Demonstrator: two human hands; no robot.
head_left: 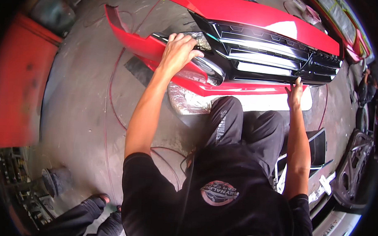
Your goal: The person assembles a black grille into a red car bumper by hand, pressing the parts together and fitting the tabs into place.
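A red car front bumper (135, 42) lies in front of me, with a black slatted grille (259, 49) set against it and a red panel (261, 18) along the grille's far edge. My left hand (179, 53) grips the bumper on its left side, fingers curled over beside the chrome-edged black trim (210, 70). Under the near right edge of the grille, my right hand (296, 94) holds with its fingers up and partly hidden against it. Below the bumper lies a silvery padded sheet (189, 102).
A red cabinet (19, 81) stands at the left, with a dark bucket (57, 180) below it. A thin red hose (112, 85) runs over the concrete floor. Another person's legs (85, 212) show at lower left. Black car parts (355, 167) and a person (366, 90) are at right.
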